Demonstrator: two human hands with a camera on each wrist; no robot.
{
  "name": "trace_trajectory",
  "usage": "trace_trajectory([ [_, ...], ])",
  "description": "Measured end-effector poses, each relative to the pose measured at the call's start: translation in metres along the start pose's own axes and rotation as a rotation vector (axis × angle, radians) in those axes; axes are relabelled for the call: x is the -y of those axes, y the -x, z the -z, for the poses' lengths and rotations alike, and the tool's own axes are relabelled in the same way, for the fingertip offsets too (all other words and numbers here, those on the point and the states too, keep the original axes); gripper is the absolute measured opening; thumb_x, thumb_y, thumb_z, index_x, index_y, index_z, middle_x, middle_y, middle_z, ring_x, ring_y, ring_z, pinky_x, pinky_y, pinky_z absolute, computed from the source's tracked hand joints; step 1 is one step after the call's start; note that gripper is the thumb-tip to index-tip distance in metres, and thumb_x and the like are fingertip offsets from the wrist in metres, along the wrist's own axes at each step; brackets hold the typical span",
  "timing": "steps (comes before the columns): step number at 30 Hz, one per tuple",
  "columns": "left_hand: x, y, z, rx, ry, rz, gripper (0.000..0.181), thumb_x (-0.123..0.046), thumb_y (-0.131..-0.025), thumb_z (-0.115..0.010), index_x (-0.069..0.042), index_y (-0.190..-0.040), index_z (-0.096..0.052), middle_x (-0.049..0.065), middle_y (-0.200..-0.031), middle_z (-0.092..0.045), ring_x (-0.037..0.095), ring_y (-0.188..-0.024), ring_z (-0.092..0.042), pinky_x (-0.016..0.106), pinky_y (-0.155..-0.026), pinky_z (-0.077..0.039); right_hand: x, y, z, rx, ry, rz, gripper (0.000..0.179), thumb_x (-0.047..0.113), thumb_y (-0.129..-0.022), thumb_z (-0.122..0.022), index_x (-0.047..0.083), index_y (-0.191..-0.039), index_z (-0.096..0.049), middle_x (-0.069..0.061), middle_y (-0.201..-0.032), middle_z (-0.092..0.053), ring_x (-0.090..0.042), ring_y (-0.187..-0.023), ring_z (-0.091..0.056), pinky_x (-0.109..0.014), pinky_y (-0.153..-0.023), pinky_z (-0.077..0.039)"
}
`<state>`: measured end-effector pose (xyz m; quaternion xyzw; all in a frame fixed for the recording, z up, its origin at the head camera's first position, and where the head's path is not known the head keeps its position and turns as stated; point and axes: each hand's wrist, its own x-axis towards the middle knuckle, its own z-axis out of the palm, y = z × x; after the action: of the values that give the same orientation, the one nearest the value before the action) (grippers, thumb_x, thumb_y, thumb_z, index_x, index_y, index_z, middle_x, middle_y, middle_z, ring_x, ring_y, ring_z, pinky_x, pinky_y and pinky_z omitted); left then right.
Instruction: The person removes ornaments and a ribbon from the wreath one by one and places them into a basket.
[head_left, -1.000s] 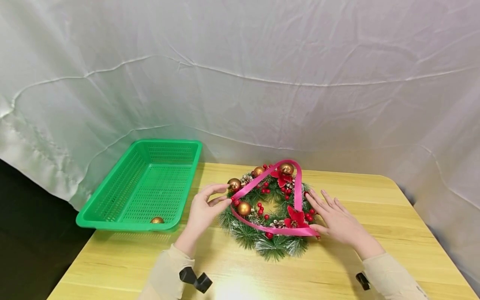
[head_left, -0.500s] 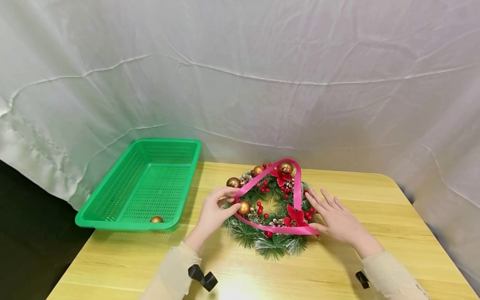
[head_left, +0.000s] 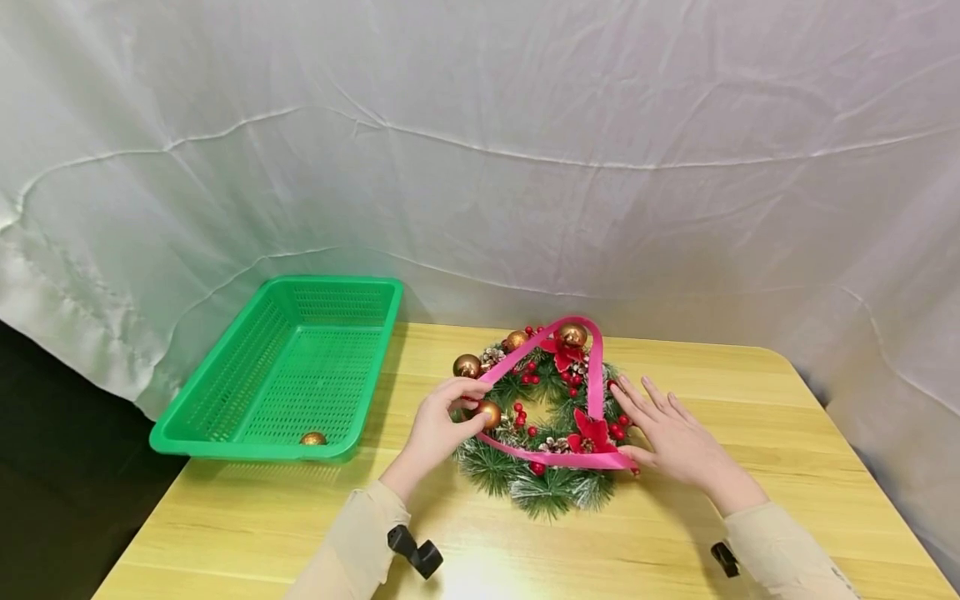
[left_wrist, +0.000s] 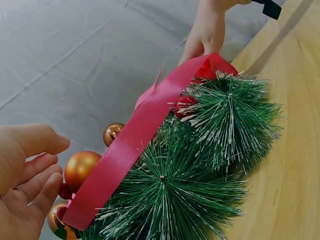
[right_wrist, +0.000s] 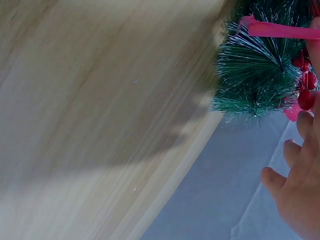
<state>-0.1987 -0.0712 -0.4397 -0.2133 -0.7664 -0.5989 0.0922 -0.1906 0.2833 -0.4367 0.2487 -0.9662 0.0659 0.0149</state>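
Observation:
A green Christmas wreath [head_left: 555,497] lies on the table, decorated with gold balls, red berries, pine cones and red flowers. Across it runs a pink ribbon [head_left: 596,379], laid in a rough triangle. At the wreath's left side my left hand [head_left: 441,427] has its thumb and loosely bent fingers around a gold ball [head_left: 489,414]. In the left wrist view, its thumb stays apart from that ball [left_wrist: 81,170], and the fingertips are close to the ribbon's bend [left_wrist: 132,140]. On the right, my right hand [head_left: 678,443] spreads its fingers against the wreath, thumb at the ribbon's end.
A green perforated basket [head_left: 247,452] stands at the left of the wooden table [head_left: 750,400], with one gold ball [head_left: 313,438] inside. Grey cloth [head_left: 480,225] hangs behind the table's far edge.
My left hand has moved right, from the wreath's left edge and the ribbon's bend inward to the gold ball. The right hand stays in place.

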Motion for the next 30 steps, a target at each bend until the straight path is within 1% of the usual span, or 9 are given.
trace_trajectory([
  [3,0.000,0.000,-0.001,0.010,-0.054,0.001,0.041,0.006,-0.075,-0.075,-0.003,-0.113,-0.066,0.014,-0.108,-0.062,0.024,-0.096,-0.060,0.035,-0.086,-0.052,0.000,0.000,0.000,0.000,0.001,0.003,0.086,0.057,-0.090,-0.054,0.013,-0.154,-0.018,-0.008,-0.159,-0.010,-0.034,-0.143,0.000,-0.058,-0.111,-0.008],
  [5,0.000,0.001,-0.001,0.013,-0.095,-0.013,0.040,0.004,-0.076,-0.075,-0.005,-0.114,-0.066,0.010,-0.109,-0.063,0.020,-0.094,-0.060,0.032,-0.085,-0.052,0.001,0.000,0.000,-0.004,0.000,0.003,0.086,0.057,-0.090,-0.054,0.014,-0.154,-0.018,-0.008,-0.159,-0.010,-0.034,-0.143,-0.001,-0.058,-0.111,-0.008],
  [8,0.000,0.002,-0.001,0.017,-0.146,-0.044,0.039,0.001,-0.076,-0.075,-0.007,-0.113,-0.067,0.006,-0.113,-0.063,0.017,-0.094,-0.060,0.031,-0.082,-0.052,0.001,0.000,0.000,-0.004,0.001,0.003,0.086,0.057,-0.089,-0.054,0.014,-0.154,-0.017,-0.008,-0.159,-0.010,-0.034,-0.143,-0.001,-0.058,-0.111,-0.008],
  [10,0.001,0.003,-0.002,0.025,-0.164,-0.060,0.039,-0.001,-0.076,-0.076,-0.007,-0.114,-0.067,0.004,-0.116,-0.063,0.016,-0.094,-0.060,0.032,-0.080,-0.053,0.001,0.000,0.000,-0.006,0.000,0.003,0.086,0.058,-0.089,-0.054,0.014,-0.154,-0.017,-0.008,-0.159,-0.010,-0.034,-0.143,-0.002,-0.059,-0.111,-0.008],
  [14,0.004,0.004,-0.002,0.047,-0.185,-0.075,0.040,-0.003,-0.076,-0.077,-0.007,-0.115,-0.066,0.003,-0.118,-0.062,0.016,-0.095,-0.059,0.032,-0.078,-0.053,0.000,0.000,-0.001,-0.003,-0.003,0.002,0.086,0.058,-0.090,-0.053,0.014,-0.154,-0.017,-0.009,-0.159,-0.010,-0.035,-0.143,-0.001,-0.058,-0.111,-0.008],
  [20,0.011,0.006,-0.004,0.074,-0.228,-0.069,0.041,-0.006,-0.075,-0.079,-0.008,-0.114,-0.067,0.008,-0.120,-0.061,0.017,-0.106,-0.056,0.036,-0.088,-0.049,0.000,0.000,-0.002,0.001,-0.001,-0.002,0.086,0.058,-0.089,-0.054,0.015,-0.154,-0.017,-0.008,-0.159,-0.010,-0.034,-0.143,-0.001,-0.059,-0.111,-0.010],
  [23,0.012,0.006,-0.005,0.073,-0.228,-0.065,0.041,-0.006,-0.074,-0.080,-0.009,-0.113,-0.068,0.008,-0.119,-0.061,0.018,-0.109,-0.055,0.038,-0.092,-0.047,0.000,0.000,-0.002,0.001,0.000,0.000,0.085,0.058,-0.090,-0.054,0.014,-0.154,-0.018,-0.008,-0.159,-0.010,-0.034,-0.143,-0.002,-0.059,-0.111,-0.010],
  [27,0.010,0.006,-0.007,0.060,-0.228,-0.048,0.040,-0.005,-0.074,-0.080,-0.009,-0.112,-0.068,0.008,-0.119,-0.061,0.018,-0.108,-0.055,0.037,-0.092,-0.047,-0.001,0.000,-0.002,0.001,-0.001,-0.002,0.086,0.058,-0.090,-0.053,0.015,-0.154,-0.016,-0.008,-0.159,-0.010,-0.034,-0.143,-0.002,-0.059,-0.111,-0.010],
  [30,0.008,0.006,-0.008,0.043,-0.210,-0.036,0.040,-0.004,-0.073,-0.079,-0.010,-0.112,-0.068,0.006,-0.117,-0.061,0.017,-0.102,-0.057,0.033,-0.086,-0.050,-0.001,0.000,-0.002,0.001,0.003,-0.002,0.086,0.058,-0.090,-0.053,0.015,-0.154,-0.016,-0.008,-0.159,-0.010,-0.034,-0.143,-0.002,-0.059,-0.111,-0.010],
])
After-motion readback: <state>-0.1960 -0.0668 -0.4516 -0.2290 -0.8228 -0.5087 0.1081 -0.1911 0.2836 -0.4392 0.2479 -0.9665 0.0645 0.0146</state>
